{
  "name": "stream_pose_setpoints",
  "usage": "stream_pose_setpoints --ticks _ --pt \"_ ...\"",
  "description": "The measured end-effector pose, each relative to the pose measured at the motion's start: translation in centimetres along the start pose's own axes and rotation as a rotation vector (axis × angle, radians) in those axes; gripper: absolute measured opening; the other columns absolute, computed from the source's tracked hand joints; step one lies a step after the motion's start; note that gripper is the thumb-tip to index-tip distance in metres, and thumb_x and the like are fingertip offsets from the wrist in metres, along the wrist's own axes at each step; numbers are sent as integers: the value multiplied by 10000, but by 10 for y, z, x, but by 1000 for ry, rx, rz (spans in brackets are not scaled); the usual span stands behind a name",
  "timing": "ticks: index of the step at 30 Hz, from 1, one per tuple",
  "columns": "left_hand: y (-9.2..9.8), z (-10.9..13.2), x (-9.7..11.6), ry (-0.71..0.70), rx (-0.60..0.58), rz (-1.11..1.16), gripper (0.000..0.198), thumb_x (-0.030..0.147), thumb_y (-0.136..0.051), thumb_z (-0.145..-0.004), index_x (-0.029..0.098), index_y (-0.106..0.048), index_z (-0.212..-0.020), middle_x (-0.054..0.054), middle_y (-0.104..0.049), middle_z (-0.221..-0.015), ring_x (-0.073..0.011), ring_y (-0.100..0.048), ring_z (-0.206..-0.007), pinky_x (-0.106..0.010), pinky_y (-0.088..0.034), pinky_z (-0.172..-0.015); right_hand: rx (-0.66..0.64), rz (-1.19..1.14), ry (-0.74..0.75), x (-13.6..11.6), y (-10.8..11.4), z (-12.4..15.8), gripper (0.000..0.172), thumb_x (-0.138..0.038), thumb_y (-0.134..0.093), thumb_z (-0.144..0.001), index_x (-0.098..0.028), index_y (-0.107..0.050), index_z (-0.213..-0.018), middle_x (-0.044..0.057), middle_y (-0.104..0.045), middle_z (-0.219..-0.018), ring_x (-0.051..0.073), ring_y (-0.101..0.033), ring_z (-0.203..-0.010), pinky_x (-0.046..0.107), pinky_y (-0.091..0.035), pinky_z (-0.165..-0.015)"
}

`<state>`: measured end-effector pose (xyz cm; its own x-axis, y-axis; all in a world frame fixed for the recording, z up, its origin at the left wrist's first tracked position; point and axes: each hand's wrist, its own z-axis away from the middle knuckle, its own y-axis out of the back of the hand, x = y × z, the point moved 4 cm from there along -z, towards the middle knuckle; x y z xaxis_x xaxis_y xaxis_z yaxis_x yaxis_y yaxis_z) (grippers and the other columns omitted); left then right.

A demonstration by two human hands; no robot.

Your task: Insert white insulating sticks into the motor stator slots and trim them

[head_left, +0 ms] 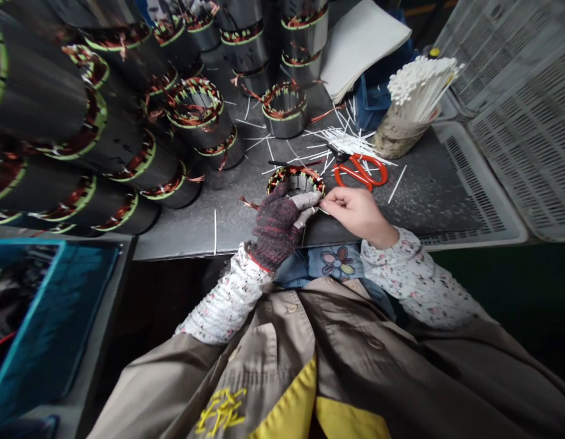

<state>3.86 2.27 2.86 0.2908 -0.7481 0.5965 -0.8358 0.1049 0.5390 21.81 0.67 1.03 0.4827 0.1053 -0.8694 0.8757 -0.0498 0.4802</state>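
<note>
Lying strewn on the metal table (423, 195) are cable ties (350, 137). A stator (295, 182) is gripped by the left hand (275, 228) and the right hand (358, 210).

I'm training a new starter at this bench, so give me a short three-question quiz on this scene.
1. Which hand wears the dark knit glove?
2. True or false: the red-handled scissors lie on the table to the right of the copper-wound stator nearest the person.
3. What white items stand bundled in the container at the back right?

Key:
1. The left hand
2. True
3. Cable ties
</note>
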Motion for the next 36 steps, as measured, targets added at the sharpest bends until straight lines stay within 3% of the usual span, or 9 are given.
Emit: stream_pose_setpoints --ticks 7,14,21,29,33,36 --pt "0 0 2 -34 32 -3 229 283 -625 -1055 224 -771 -1222 -85 -799 -1194 -247 -765 -1139 -448 -595 -1058 32 -73 242 -23 5 21 273 -361 -592 -934 -194 -661 -729 18 -662 -727 133 -541 -658 283 -403 -662" --pt "0 1 -2 -35 -28 -25 261 302 -645 -1046 227 -749 -1273 -74 -792 -1225 -228 -754 -1162 -451 -562 -1126 26 79 48 -2 -2 2 253 -344 -656 -870 -187 -625 -674 -20 -540 -571 117 -436 -556 285 -280 -567" --pt "1 0 0 -70 4 -34 233 297 -629 -1053 225 -766 -1227 -74 -802 -1191 -220 -775 -1098 -441 -537 -1145 43 -72 262 -23 2 21 272 -352 -607 -948 -203 -607 -721 15 -617 -716 144 -529 -652 298 -393 -650" --pt "1 2 -4 -28 -59 -86 250 297 -627 -1049 244 -746 -1263 -62 -799 -1207 -221 -762 -1147 -469 -538 -1155 103 107 67 -10 -5 7 242 -300 -645 -850 -199 -568 -644 -4 -552 -639 125 -456 -600 296 -305 -603" --pt "1 2 0 -65 -53 -105 229 258 -586 -1044 238 -741 -1212 -53 -800 -1193 -222 -755 -1155 -467 -564 -1127 88 120 118 -24 -4 13 300 -359 -636 -874 -201 -551 -634 6 -543 -651 131 -463 -616 306 -326 -620" --pt "0 0 4 -96 -37 -135 213 217 -575 -1033 215 -723 -1186 -56 -798 -1181 -228 -749 -1164 -485 -545 -1148 -14 28 183 -38 4 21 327 -343 -579 -924 -204 -564 -628 19 -570 -649 145 -501 -626 320 -364 -631"
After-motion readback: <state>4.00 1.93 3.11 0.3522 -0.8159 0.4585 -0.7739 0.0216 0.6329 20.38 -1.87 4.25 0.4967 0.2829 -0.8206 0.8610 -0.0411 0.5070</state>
